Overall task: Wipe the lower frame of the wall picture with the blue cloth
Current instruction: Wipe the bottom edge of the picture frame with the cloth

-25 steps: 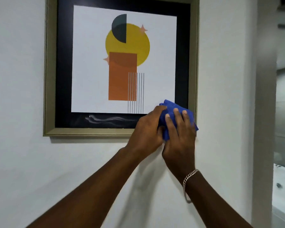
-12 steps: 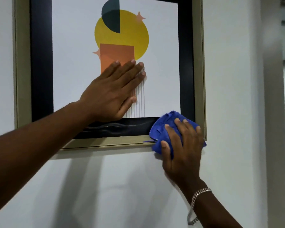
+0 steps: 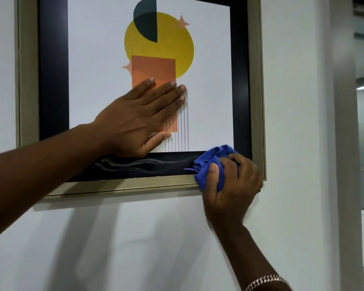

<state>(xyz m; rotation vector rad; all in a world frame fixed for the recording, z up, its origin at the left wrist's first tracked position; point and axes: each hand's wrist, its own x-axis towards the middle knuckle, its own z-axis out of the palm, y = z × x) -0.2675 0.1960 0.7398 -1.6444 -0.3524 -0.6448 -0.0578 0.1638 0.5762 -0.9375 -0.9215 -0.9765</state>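
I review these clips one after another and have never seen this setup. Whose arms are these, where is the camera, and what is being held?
There is no machine here. A person wears a camera on the head, looking forward and down, so both arms reach in from the bottom of the picture. The left hand lies flat and open on the glass of the wall picture, apparently steadying it. The right hand has its grip closed on a bunched blue cloth, pressed against the lower frame near the right-hand corner. Pale streaks show on the black border just left of the cloth. A bracelet sits on the right wrist. The picture hangs on a white wall.
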